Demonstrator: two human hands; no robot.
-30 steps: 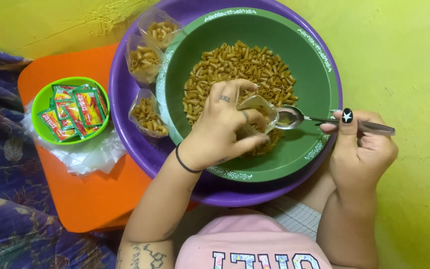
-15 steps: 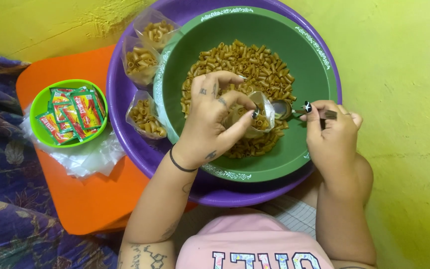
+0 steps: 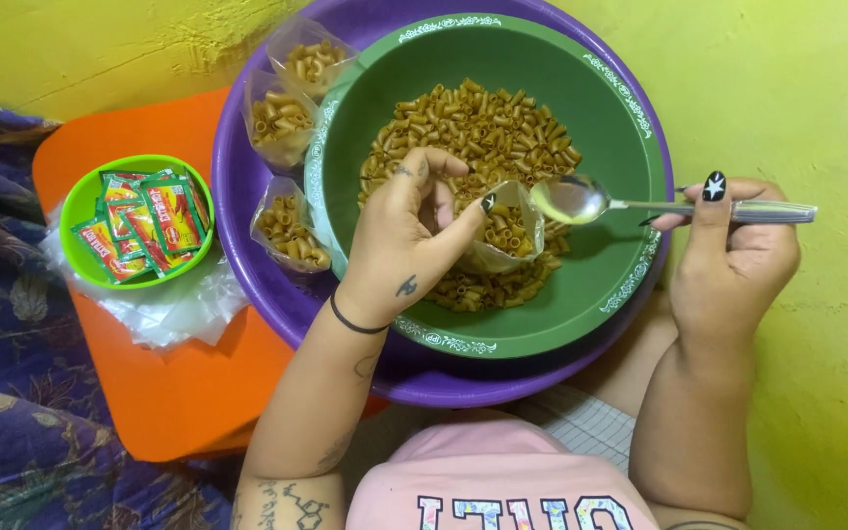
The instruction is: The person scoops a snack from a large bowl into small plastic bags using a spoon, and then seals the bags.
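Crinkly clear plastic bag [image 3: 507,231], part-filled with ridged macaroni tubes, sits pinched in my left hand [image 3: 409,240] over the round green bowl [image 3: 630,128]. My right hand [image 3: 728,245] pinches a shiny metal spoon [image 3: 581,199], empty, at the bag's mouth.

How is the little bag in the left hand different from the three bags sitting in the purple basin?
The bag in the left hand is held open over the green bowl, beside the spoon; the three bags lie unheld in the purple basin. The held bag sits inside the green bowl, the three outside it. All are clear plastic holding macaroni.
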